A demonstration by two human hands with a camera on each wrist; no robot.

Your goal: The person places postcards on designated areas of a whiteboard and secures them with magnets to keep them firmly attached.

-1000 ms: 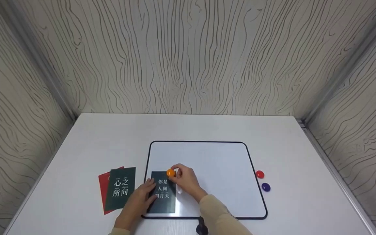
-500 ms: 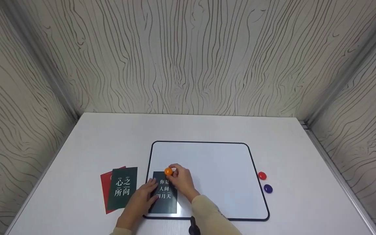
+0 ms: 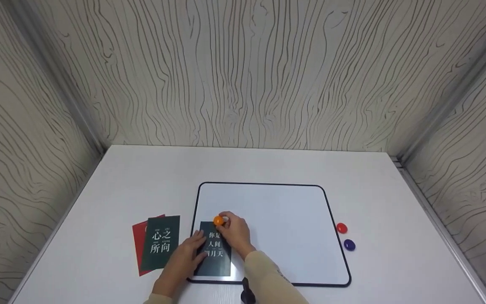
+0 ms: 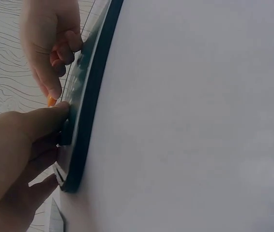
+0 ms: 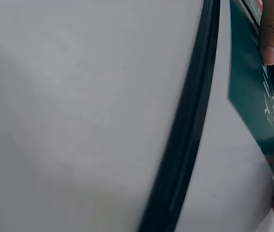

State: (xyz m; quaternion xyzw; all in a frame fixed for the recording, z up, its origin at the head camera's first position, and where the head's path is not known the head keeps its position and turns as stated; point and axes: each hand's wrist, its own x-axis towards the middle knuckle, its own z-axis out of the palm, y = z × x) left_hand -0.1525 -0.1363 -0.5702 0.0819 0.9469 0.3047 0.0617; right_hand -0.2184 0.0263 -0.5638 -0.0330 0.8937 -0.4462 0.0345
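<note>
A dark green card [image 3: 214, 268] with white Chinese characters lies on the left part of a whiteboard [image 3: 289, 232] with a black frame. My left hand [image 3: 184, 255] rests with extended fingers on the card's left edge; the thumb presses near its lower characters. Between the thumb and fingers of my right hand [image 3: 236, 232], an orange round magnet [image 3: 218, 220] is pinched at the card's top edge. In the left wrist view only a sliver of that orange magnet [image 4: 52, 101] shows beyond the fingers. The right wrist view catches the left thumb [image 5: 271, 43] on the green card [image 5: 251, 77].
Left of the whiteboard, another green card [image 3: 158, 261] overlaps a red card [image 3: 139, 236] on the white table [image 3: 150, 177]. By the board's right edge lie a red magnet [image 3: 342, 228] and a dark blue magnet [image 3: 349, 245]. Patterned walls [image 3: 243, 76] stand behind and beside the table.
My right hand has shifted the orange magnet slightly left and up along the card's top edge. The left hand stays on the card. The whole view has drifted a little.
</note>
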